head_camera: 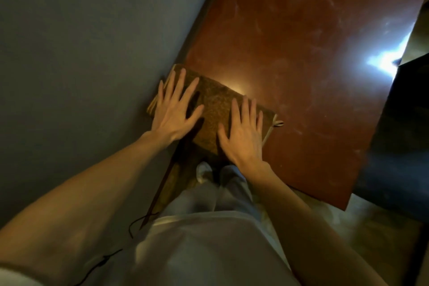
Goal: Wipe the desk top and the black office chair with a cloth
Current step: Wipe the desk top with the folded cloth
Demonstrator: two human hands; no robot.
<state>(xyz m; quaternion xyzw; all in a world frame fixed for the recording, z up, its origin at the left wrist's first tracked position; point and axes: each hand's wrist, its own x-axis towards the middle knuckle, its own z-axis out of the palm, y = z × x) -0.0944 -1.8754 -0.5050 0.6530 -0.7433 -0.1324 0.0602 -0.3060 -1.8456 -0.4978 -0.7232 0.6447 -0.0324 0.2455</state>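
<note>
Desk top (pixel 290 42): left hand (pixel 174 112), right hand (pixel 243 133) flat on cloth (pixel 216 104), grips released.

Counter (pixel 301 65): reddish-brown top, semi-gloss. Glare is reflected, and pale streaks and smears are seen across it. Cloth (pixel 216 109): folded brown fabric, coarse mottled texture, matt. Pale edging and a pale loop (pixel 278 124) are seen. Wall (pixel 81 42): grey-blue, smooth, matt. Trousers (pixel 209 204): light grey soft fabric, matt. Chair (pixel 399 134): black, dull; material cannot be told.
</note>
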